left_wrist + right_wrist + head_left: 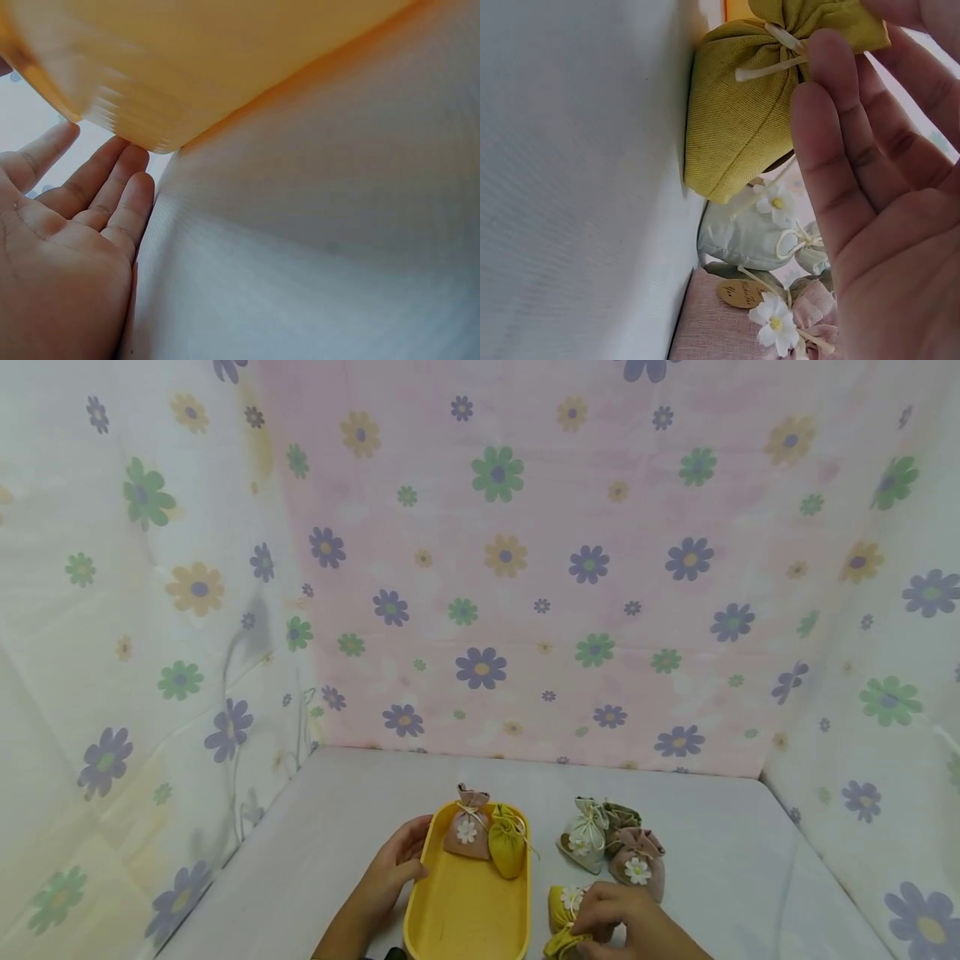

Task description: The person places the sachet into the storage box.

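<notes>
My left hand [390, 868] holds the left side of a yellow tray [468, 914]. Its thumb lies over the rim, and in the left wrist view the fingertips meet the outer wall. To the right of the tray, my right hand [618, 918] pinches a yellow drawstring pouch [739, 112] by its gathered neck. A white flower decorates that pouch, partly covered by the hand in the head view. Inside the tray's far end, a pink pouch [467, 839] with a white flower leans beside another yellow pouch [507, 847].
Beyond my right hand stand a pale green pouch [588, 839], a dark green pouch [621, 815] and a pink pouch [645, 864], close together on the white table [360, 785]. Flower-patterned cloth [525, 635] encloses the back and both sides.
</notes>
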Demonstrator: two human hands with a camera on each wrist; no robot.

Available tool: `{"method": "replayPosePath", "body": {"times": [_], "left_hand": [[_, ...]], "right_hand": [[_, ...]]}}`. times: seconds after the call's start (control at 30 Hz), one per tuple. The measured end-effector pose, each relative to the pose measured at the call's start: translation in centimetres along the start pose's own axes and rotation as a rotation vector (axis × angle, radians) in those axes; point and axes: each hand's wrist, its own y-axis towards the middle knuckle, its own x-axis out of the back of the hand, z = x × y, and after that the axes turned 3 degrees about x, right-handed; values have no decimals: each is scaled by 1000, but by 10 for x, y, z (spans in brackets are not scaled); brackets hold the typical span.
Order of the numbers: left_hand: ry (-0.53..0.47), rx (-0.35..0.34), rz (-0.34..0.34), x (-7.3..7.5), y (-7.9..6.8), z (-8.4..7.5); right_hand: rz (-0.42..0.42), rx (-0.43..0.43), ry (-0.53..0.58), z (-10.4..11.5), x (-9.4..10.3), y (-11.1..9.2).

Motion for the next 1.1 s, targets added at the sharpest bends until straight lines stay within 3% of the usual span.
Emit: {"method": "replayPosePath", "body": {"times": [0.13, 0.4, 0.67, 1.1], "left_hand": [[1, 0, 7, 1, 0, 1], [6, 0, 17, 0, -1, 0], [7, 1, 5, -1, -2, -2], [-2, -9, 19, 1, -2, -2]], "right_hand": [[-47, 28, -75, 0, -1, 5], [-79, -90, -142, 2, 3, 11], [-155, -111, -162, 7, 9, 15], [-297, -370, -212, 16, 14, 23]]}}
